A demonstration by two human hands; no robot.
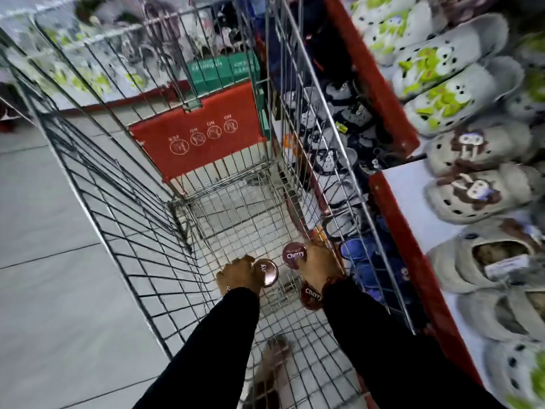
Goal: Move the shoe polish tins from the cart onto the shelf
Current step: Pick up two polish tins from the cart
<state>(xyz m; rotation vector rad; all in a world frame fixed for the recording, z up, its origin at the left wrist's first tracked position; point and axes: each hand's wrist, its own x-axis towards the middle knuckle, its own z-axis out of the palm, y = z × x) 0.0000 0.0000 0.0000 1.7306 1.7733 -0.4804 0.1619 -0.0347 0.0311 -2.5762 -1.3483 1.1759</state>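
Both my arms reach down into a wire shopping cart (124,237). My left hand (237,274) grips a round shoe polish tin (267,273) held on edge, its shiny side facing right. My right hand (320,261) is closed around a dark red tin (293,254) marked "Cherry". A further "Cherry" tin (310,296) lies on the cart's wire floor just under my right wrist. The shelf (413,196) with a red edge runs along the right side of the cart.
Grey clogs with charms (477,196) fill the right shelf. A red child-seat flap (197,134) hangs at the cart's far end, with green boxes (221,70) behind it. Dark slippers (339,134) sit on lower shelves beside the cart. Tiled floor (44,231) lies left.
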